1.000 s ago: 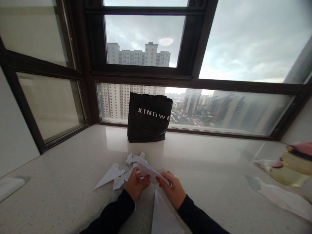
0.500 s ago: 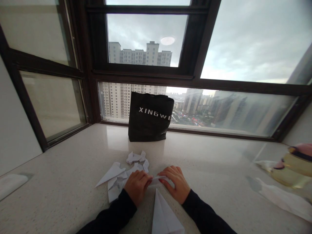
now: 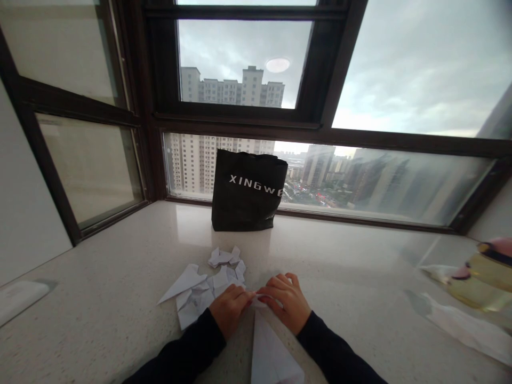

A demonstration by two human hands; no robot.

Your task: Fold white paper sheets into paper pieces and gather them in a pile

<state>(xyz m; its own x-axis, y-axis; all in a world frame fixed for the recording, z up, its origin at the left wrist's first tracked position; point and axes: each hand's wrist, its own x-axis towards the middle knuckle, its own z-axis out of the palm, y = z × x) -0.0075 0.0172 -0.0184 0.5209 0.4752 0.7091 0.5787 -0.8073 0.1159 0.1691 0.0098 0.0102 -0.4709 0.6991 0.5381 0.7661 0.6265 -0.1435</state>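
Between my two hands is a small piece of white paper (image 3: 259, 302), mostly hidden by the fingers. My left hand (image 3: 232, 308) is closed on its left end, thumb and fingers pinched together. From the other side my right hand (image 3: 285, 300) pinches the same paper, its fingertips almost touching the left ones. Just below the hands lies a folded white paper triangle (image 3: 273, 354), its tip pointing at them. Beside my left hand, several folded white paper pieces (image 3: 196, 290) lie in a loose heap, partly behind the hand and sleeve.
A black bag (image 3: 248, 200) with white lettering stands upright by the window. At the right are a yellowish container (image 3: 482, 280) with a pink top and a white plastic packet (image 3: 466, 320). Another white packet (image 3: 24, 298) lies at the left edge of the pale speckled sill (image 3: 352, 266).
My hands have drawn closer together, so less of the paper shows between them. My left hand has shifted slightly right. The camera view has moved a little.
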